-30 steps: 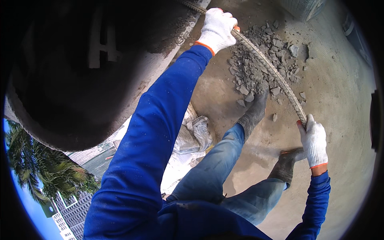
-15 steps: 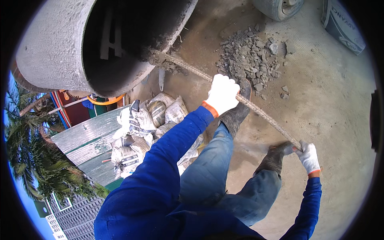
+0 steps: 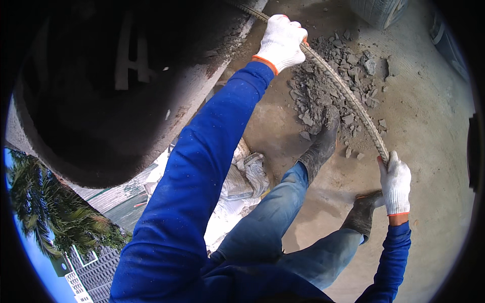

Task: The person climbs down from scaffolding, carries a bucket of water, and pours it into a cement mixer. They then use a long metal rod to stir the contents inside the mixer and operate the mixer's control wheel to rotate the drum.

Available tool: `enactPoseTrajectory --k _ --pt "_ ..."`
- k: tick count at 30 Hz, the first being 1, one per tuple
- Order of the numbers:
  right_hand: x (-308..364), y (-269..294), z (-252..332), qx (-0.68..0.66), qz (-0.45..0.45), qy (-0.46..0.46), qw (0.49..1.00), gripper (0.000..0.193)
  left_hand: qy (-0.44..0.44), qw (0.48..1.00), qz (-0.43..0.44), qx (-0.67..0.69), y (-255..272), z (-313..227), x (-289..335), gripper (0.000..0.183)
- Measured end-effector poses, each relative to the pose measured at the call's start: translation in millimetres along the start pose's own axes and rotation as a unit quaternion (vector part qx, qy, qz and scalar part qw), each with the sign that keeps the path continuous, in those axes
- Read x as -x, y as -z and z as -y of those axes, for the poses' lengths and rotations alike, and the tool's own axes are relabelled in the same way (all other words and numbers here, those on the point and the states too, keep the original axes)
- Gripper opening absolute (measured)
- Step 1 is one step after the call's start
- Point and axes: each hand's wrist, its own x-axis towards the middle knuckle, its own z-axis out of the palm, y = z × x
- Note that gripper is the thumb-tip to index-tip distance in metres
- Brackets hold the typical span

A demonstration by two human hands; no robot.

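A long ribbed steel bar (image 3: pixel 346 93), like rebar, slants from the right up into the dark mouth of a large concrete-mixer drum (image 3: pixel 199 98). My left hand (image 3: pixel 283 44), in a white knit glove with an orange cuff, is closed round the bar just outside the drum's rim. Near the bar's lower end my right hand (image 3: pixel 395 184), gloved alike, is wrapped round it. The bar's far end is hidden in the drum's shadow. Grey crumbs cling to the inner wall beside the bar, and a bladed metal piece (image 3: pixel 132 58) shows inside.
A heap of broken grey rubble (image 3: pixel 323 83) lies on the concrete floor (image 3: pixel 429 146), touching my left boot (image 3: pixel 323 146). Stuffed sacks (image 3: pixel 245 177) lie beside my left leg. A tyre (image 3: pixel 379 11) stands at the far right, near a dark bag (image 3: pixel 448 43). Palm fronds (image 3: pixel 55 202) hang at the left.
My left hand has moved up and away with the bar, which reaches deeper into the drum. My right hand has shifted slightly up. The view has moved closer to the drum mouth.
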Motion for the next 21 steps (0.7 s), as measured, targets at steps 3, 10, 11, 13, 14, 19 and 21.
enactPoseTrajectory --k 3,10,11,13,14,19,21 --pt "-50.8 32.3 27.7 0.018 0.003 0.085 0.996 0.03 0.088 0.993 0.073 -0.018 6.7 46.0 47.3 0.018" --pt "-66.8 -4.3 -29.5 -0.05 0.111 0.111 0.986 0.037 0.17 0.978 0.103 0.056 34.8 -13.6 126.2 0.012" --pt "-59.5 -1.8 -52.8 -0.038 0.127 0.085 0.988 0.037 0.173 0.979 0.085 0.062 42.5 -38.5 132.0 0.013" --pt "-31.4 -4.4 -67.3 -0.039 0.14 0.052 0.988 0.037 0.162 0.982 0.052 0.082 48.5 -60.8 136.3 0.019" --pt "-14.3 -8.6 -63.7 -0.053 0.133 0.043 0.989 0.037 0.147 0.984 0.05 0.092 46.1 -62.7 134.9 0.018" --pt "75.1 -32.0 -38.0 -0.077 0.096 -0.031 0.992 0.03 0.067 0.983 0.053 0.161 35.0 -68.9 111.3 0.012" --pt "94.9 -24.1 -3.2 -0.097 0.056 -0.036 0.993 0.03 0.042 0.986 0.034 0.16 31.1 -58.1 104.2 0.011"
